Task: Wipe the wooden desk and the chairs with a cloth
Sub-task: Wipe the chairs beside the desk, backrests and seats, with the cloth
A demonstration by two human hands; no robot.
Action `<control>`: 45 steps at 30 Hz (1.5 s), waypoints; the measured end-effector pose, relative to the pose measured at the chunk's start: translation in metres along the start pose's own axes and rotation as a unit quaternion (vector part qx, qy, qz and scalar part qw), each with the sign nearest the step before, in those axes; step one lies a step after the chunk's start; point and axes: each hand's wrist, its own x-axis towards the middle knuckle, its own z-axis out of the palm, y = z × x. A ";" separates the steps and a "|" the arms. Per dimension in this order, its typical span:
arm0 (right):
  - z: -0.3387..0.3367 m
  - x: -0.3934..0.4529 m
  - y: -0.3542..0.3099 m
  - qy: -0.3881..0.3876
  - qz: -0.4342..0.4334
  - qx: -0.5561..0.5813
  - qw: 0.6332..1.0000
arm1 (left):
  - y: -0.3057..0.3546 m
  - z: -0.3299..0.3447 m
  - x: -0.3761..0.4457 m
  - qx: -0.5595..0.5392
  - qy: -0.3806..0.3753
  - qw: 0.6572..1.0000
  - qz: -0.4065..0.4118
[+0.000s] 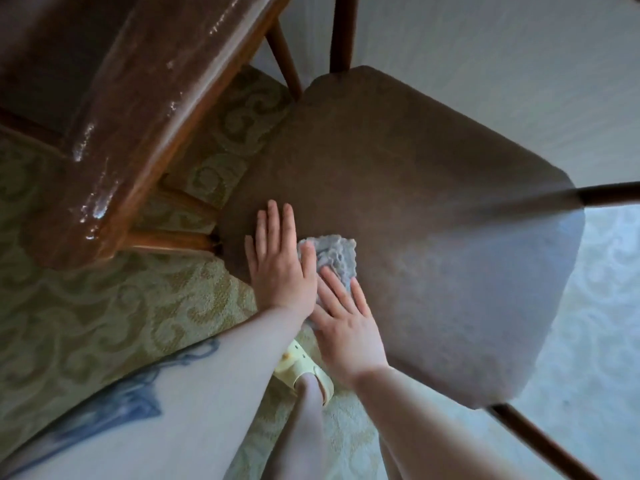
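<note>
A chair with a brown padded seat [398,188] fills the middle and right of the head view, seen from above. A small grey textured cloth [334,256] lies on the seat near its front left edge. My left hand [277,261] lies flat with straight fingers, partly on the cloth's left side and partly on the seat. My right hand [346,323] presses flat on the cloth's near edge with fingers spread. Part of the cloth is hidden under both hands.
The dark wooden desk [138,109] with its leg and rails stands at the upper left, close to the chair. Dark chair legs [343,32] stick out at the top, right and bottom right. A green patterned carpet [104,323] covers the floor. My foot in a yellow sandal [304,370] stands below the seat.
</note>
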 end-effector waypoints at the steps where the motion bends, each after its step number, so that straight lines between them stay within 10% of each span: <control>1: -0.004 -0.021 0.019 0.011 0.019 0.003 1.000 | 0.006 0.004 -0.001 0.018 -0.011 1.000 0.016; 4: -0.025 -0.062 0.087 0.108 0.277 -0.018 0.955 | 0.020 0.018 -0.005 0.064 -0.034 0.994 0.076; 8: -0.053 -0.002 0.114 0.205 0.621 0.067 0.753 | 0.038 0.036 -0.013 0.097 -0.030 0.989 0.111; 10: -0.046 0.022 0.091 0.188 0.555 0.059 0.808 | 0.045 0.041 -0.019 0.100 -0.033 0.987 0.120; 13: -0.022 -0.026 0.064 0.100 0.230 -0.005 0.968 | 0.046 0.041 -0.028 0.119 -0.051 0.981 0.142; 16: -0.019 -0.118 0.090 0.087 0.228 -0.033 0.969 | 0.040 0.036 -0.034 0.135 -0.069 0.972 0.179; 23: -0.057 -0.019 0.119 0.194 0.695 0.090 0.687 | 0.056 0.050 -0.031 0.156 -0.071 0.969 0.178; 25: -0.054 0.018 0.113 0.159 0.609 0.057 0.775 | 0.071 0.053 -0.026 0.142 -0.078 0.972 0.170; 27: -0.047 0.024 0.095 0.119 0.359 0.017 0.926 | 0.079 0.049 -0.015 0.130 -0.082 0.978 0.140; 29: -0.045 0.006 0.102 0.060 0.119 -0.021 0.991 | 0.079 0.043 -0.003 0.128 -0.094 0.980 0.122; 32: -0.060 -0.027 0.157 0.042 0.064 -0.053 0.996 | 0.069 0.035 0.002 0.174 -0.095 0.956 0.215; 39: -0.101 0.067 0.199 0.145 0.494 0.022 0.857 | 0.064 0.032 0.029 0.165 -0.067 0.976 0.123; 41: -0.093 0.106 0.172 0.128 0.416 0.015 0.900 | 0.066 0.028 0.038 0.162 -0.061 0.980 0.100; 45: -0.066 0.096 0.123 0.001 -0.011 -0.027 1.000 | 0.059 0.013 0.059 0.177 -0.065 0.980 0.065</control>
